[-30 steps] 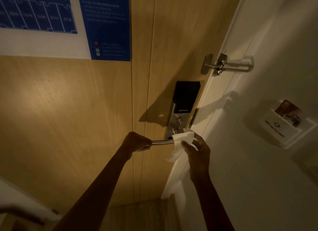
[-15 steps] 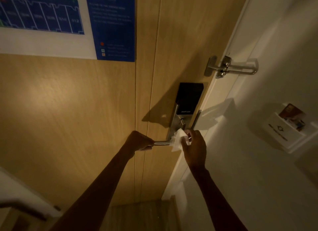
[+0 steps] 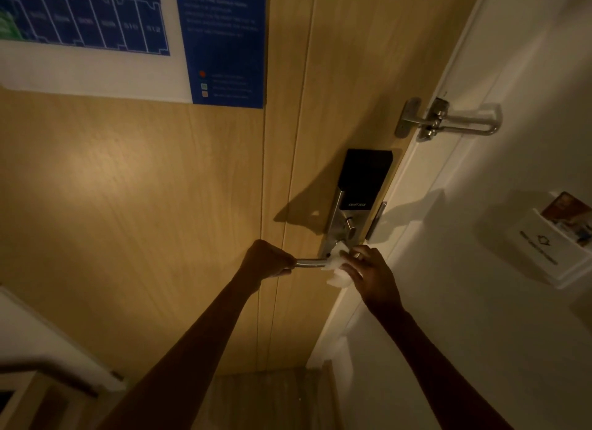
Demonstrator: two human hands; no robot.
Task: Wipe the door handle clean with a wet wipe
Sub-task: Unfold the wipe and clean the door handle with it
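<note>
Wiping the handle [image 3: 309, 263] root, by the door's [image 3: 160, 205] right edge.
We grip: left hand [image 3: 267, 259] handle, right hand [image 3: 368, 269] wipe [image 3: 336, 264]; pushing down may unlatch the door.

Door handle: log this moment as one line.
stage: wiping | left hand: gripping free end of door handle | right hand: pressing wet wipe on handle near lock plate | door: wooden

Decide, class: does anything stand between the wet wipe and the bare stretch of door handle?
Nothing visible does. The right hand presses the wet wipe against the door handle; only the left hand covers the far end.
</note>
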